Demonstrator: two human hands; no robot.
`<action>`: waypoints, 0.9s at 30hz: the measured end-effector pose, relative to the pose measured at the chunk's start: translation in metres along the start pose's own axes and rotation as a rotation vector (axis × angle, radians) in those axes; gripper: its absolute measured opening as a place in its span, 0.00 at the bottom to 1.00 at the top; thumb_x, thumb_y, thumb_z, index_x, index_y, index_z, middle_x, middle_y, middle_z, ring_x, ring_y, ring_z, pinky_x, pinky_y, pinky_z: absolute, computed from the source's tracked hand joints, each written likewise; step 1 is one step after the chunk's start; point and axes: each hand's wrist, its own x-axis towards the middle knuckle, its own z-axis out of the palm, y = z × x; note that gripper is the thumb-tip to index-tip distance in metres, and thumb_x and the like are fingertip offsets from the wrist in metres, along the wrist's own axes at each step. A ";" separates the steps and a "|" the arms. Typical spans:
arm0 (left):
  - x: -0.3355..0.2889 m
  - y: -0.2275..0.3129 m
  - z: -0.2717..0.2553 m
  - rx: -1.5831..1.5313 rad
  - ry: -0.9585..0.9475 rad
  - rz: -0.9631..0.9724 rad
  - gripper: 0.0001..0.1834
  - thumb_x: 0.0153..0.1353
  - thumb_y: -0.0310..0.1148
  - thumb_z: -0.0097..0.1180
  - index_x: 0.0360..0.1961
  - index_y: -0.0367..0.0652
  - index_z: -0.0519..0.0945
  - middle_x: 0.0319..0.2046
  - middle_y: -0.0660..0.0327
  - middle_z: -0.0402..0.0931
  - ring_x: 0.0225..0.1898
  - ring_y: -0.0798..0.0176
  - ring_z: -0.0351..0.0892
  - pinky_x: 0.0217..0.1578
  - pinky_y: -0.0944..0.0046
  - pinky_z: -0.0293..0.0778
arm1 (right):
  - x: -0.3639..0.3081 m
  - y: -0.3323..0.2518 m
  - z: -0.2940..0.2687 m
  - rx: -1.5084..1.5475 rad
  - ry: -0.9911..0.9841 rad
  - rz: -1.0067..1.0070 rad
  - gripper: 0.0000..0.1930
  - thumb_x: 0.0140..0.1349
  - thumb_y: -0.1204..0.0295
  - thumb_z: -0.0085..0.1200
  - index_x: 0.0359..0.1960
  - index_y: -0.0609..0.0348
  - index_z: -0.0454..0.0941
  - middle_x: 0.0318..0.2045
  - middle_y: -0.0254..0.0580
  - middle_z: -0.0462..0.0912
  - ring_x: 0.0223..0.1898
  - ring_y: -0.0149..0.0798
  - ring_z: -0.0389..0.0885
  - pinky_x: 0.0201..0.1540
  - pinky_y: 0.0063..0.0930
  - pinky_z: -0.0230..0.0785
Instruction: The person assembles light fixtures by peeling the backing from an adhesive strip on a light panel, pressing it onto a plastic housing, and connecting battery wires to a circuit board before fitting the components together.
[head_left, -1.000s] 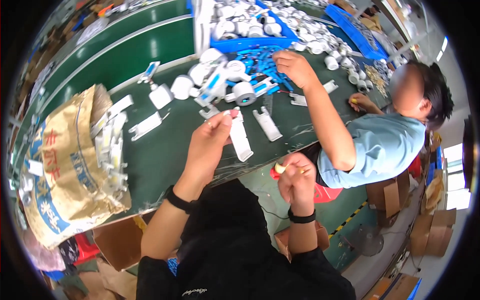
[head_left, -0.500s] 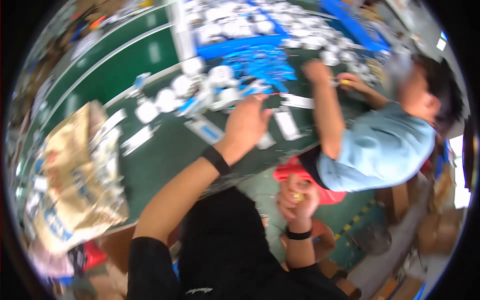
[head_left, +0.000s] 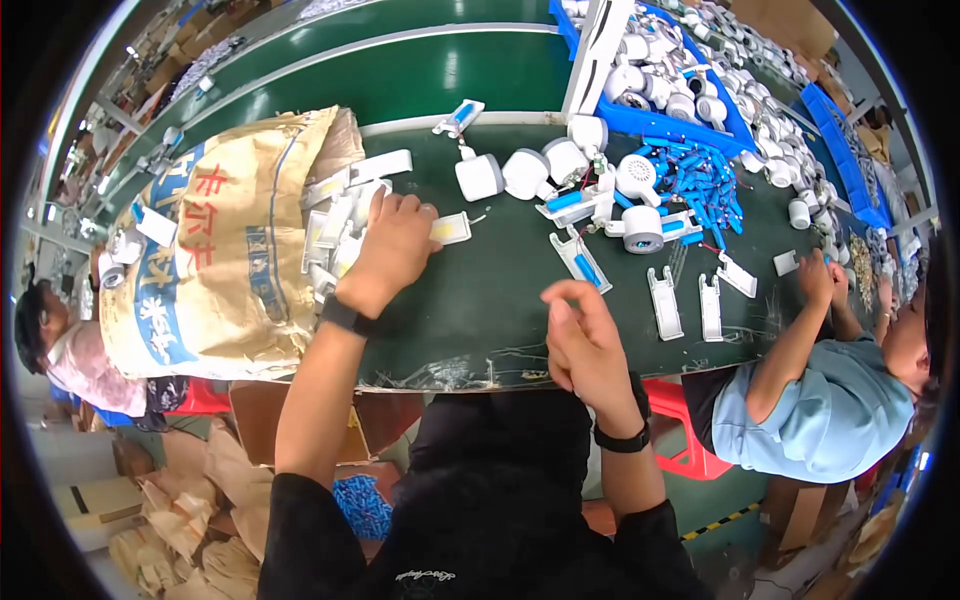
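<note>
My left hand [head_left: 390,252] is at the mouth of a paper sack, over a pile of white plastic parts [head_left: 335,225]. Between its thumb and index finger sticks out a flat white panel [head_left: 456,228] with a pale yellow patch. My right hand [head_left: 588,345] hovers above the table's near edge, fingers curled in and index finger bent forward; whatever lies inside the palm is hidden. Right of it rest white plastic covers [head_left: 663,303]. Farther back are white round lamp heads [head_left: 526,174], some with blue cylindrical cells [head_left: 586,268] in open white housings.
The printed tan sack [head_left: 225,250] stands at the table's left. Loose blue cells [head_left: 700,185] lie heaped before a blue tray [head_left: 735,135] of lamp heads. A co-worker in a light blue shirt [head_left: 815,410] handles small parts at the right. Another person [head_left: 95,355] sits beyond the sack.
My view has swung left, bringing the sack closer to the middle. My left hand has moved from the lamp heads to the sack's mouth. My right hand has risen from below the table edge.
</note>
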 end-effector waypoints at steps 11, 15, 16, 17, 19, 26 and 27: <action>-0.046 0.087 -0.050 -0.771 0.453 -0.295 0.48 0.56 0.30 0.71 0.74 0.36 0.57 0.68 0.44 0.66 0.69 0.43 0.67 0.67 0.53 0.65 | 0.038 0.015 0.010 0.290 0.181 0.261 0.10 0.73 0.62 0.57 0.42 0.54 0.77 0.17 0.18 0.59 0.13 0.17 0.53 0.12 0.17 0.40; -0.049 0.134 -0.008 -1.965 0.394 -0.292 0.32 0.79 0.39 0.41 0.76 0.38 0.50 0.67 0.45 0.67 0.65 0.52 0.72 0.64 0.56 0.68 | 0.023 0.021 0.038 0.531 0.111 0.404 0.10 0.74 0.59 0.54 0.36 0.46 0.74 0.17 0.17 0.53 0.14 0.18 0.49 0.12 0.16 0.40; -0.044 0.138 -0.006 -2.013 0.347 -0.254 0.30 0.81 0.41 0.36 0.76 0.38 0.52 0.66 0.45 0.69 0.63 0.54 0.74 0.62 0.57 0.71 | 0.018 0.021 0.041 0.508 0.101 0.395 0.12 0.75 0.58 0.52 0.35 0.47 0.73 0.17 0.17 0.55 0.14 0.18 0.51 0.12 0.17 0.42; -0.039 0.138 -0.001 -2.059 0.382 -0.313 0.30 0.80 0.44 0.39 0.75 0.41 0.55 0.61 0.45 0.74 0.55 0.55 0.82 0.56 0.57 0.78 | 0.013 0.022 0.040 0.369 0.133 0.340 0.11 0.74 0.59 0.54 0.37 0.50 0.75 0.17 0.17 0.56 0.13 0.19 0.52 0.12 0.17 0.45; -0.037 0.130 -0.010 -2.173 0.354 -0.452 0.30 0.80 0.46 0.40 0.75 0.42 0.56 0.59 0.44 0.76 0.51 0.54 0.84 0.53 0.56 0.80 | 0.002 0.033 0.035 -0.189 0.286 0.010 0.09 0.71 0.64 0.59 0.41 0.55 0.80 0.17 0.18 0.60 0.14 0.21 0.56 0.14 0.19 0.50; -0.043 0.121 -0.024 -2.294 0.184 -0.669 0.32 0.78 0.51 0.41 0.75 0.44 0.60 0.52 0.44 0.81 0.45 0.50 0.87 0.49 0.53 0.84 | 0.003 0.010 0.029 -1.045 0.214 -0.767 0.15 0.53 0.79 0.71 0.44 0.51 0.90 0.20 0.34 0.64 0.16 0.30 0.63 0.19 0.27 0.54; -0.044 0.122 -0.023 -2.282 0.186 -0.673 0.31 0.78 0.51 0.41 0.74 0.44 0.61 0.51 0.45 0.81 0.45 0.51 0.87 0.49 0.53 0.84 | 0.005 0.010 0.030 -1.051 0.167 -0.769 0.15 0.53 0.79 0.71 0.44 0.51 0.90 0.20 0.33 0.63 0.16 0.30 0.63 0.19 0.27 0.54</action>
